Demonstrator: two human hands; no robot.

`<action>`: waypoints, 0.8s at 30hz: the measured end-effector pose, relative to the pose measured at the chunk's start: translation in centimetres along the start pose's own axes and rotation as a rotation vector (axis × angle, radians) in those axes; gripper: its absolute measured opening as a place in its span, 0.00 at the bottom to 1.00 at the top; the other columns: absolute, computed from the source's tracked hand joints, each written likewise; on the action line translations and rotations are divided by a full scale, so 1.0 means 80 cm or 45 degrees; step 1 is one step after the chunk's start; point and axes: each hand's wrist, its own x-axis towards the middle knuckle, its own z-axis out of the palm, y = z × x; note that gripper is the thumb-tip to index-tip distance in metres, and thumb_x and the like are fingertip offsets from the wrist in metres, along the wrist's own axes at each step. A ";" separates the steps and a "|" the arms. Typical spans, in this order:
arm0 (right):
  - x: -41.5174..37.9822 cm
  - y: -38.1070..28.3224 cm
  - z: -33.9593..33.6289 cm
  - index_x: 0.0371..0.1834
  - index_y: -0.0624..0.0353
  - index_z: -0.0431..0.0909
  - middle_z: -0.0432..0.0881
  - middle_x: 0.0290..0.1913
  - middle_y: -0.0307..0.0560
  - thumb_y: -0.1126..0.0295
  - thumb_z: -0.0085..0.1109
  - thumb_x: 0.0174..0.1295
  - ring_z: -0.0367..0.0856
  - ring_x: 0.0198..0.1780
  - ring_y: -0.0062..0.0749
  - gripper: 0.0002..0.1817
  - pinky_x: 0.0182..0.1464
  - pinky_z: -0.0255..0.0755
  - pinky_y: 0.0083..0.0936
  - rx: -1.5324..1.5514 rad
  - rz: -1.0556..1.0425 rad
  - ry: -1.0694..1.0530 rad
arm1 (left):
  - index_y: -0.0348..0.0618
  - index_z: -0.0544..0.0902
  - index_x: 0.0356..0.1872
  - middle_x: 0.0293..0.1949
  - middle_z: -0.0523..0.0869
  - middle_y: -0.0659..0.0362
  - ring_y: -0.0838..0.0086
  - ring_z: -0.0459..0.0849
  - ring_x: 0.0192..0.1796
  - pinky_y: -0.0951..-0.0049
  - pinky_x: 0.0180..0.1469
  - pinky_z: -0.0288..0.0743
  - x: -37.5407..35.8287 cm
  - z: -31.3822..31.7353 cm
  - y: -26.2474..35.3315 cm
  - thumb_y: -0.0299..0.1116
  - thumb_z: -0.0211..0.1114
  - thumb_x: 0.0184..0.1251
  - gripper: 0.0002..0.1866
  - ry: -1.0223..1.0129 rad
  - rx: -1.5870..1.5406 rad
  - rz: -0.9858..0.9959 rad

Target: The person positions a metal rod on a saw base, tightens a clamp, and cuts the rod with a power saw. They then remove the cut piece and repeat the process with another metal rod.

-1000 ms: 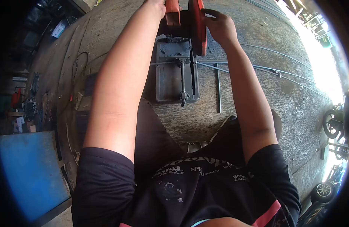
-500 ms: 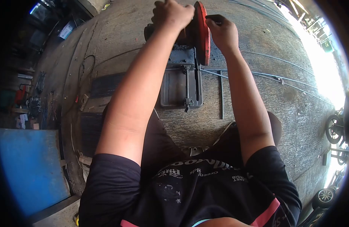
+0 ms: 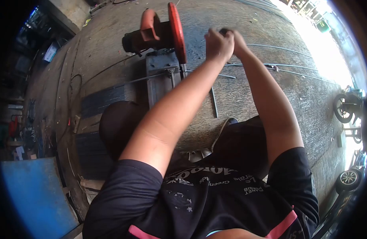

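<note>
Fingers: curled, left hand (image 3: pixel 219 44) and right hand (image 3: pixel 238 41) held together; grip blurred
Shirt (image 3: pixel 215 203): "Green," "PLANET" printed
Saw (image 3: pixel 162 35): set toward floor's (image 3: pixel 310 119) far edge

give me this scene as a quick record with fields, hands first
left hand: up against the right, motion-blurred
right hand: partly hidden by the left
grip: dark spot at the fingers, too blurred to identify
saw: left of both hands, untouched
saw guard: red, round
floor: thin rods, short bar
lower left: blue panel
</note>
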 end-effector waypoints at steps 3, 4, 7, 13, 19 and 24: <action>-0.049 0.069 0.027 0.29 0.57 0.82 0.83 0.33 0.56 0.61 0.58 0.50 0.82 0.39 0.51 0.12 0.41 0.74 0.41 -0.413 -0.090 -0.400 | 0.26 0.70 0.49 0.46 0.77 0.31 0.40 0.77 0.50 0.53 0.53 0.72 -0.045 0.053 -0.053 0.43 0.58 0.59 0.27 -0.127 -0.016 -0.422; -0.065 0.099 0.041 0.27 0.59 0.82 0.83 0.32 0.56 0.61 0.57 0.50 0.82 0.38 0.51 0.12 0.40 0.74 0.41 -0.467 -0.113 -0.569 | 0.26 0.70 0.49 0.45 0.78 0.32 0.41 0.78 0.50 0.53 0.53 0.72 -0.062 0.077 -0.080 0.44 0.58 0.59 0.27 -0.113 0.023 -0.477; -0.106 0.186 0.106 0.36 0.60 0.84 0.83 0.38 0.59 0.59 0.56 0.51 0.82 0.44 0.48 0.16 0.47 0.74 0.39 -0.692 0.028 -1.065 | 0.29 0.70 0.51 0.44 0.79 0.32 0.43 0.79 0.49 0.54 0.53 0.73 -0.112 0.127 -0.152 0.44 0.57 0.60 0.27 -0.170 0.149 -0.598; -0.122 0.215 0.174 0.40 0.60 0.84 0.82 0.46 0.58 0.61 0.54 0.54 0.80 0.50 0.49 0.16 0.53 0.73 0.38 -0.565 0.460 -1.025 | 0.31 0.70 0.54 0.46 0.80 0.37 0.47 0.80 0.50 0.59 0.53 0.72 -0.148 0.140 -0.207 0.40 0.59 0.59 0.26 -0.451 -0.063 -0.800; -0.111 0.238 0.259 0.57 0.50 0.74 0.74 0.58 0.56 0.65 0.56 0.56 0.72 0.60 0.48 0.23 0.60 0.68 0.36 -0.330 0.693 -0.768 | 0.33 0.74 0.52 0.46 0.81 0.38 0.53 0.82 0.48 0.61 0.52 0.73 -0.156 0.177 -0.322 0.34 0.57 0.60 0.21 -0.425 -0.334 -0.830; -0.104 0.211 0.243 0.55 0.43 0.74 0.73 0.56 0.48 0.72 0.44 0.63 0.76 0.56 0.46 0.18 0.55 0.73 0.39 -0.531 0.672 -0.784 | 0.26 0.70 0.53 0.26 0.79 0.58 0.76 0.78 0.29 0.74 0.34 0.71 -0.164 0.163 -0.338 0.28 0.52 0.62 0.20 -0.490 -0.287 -0.933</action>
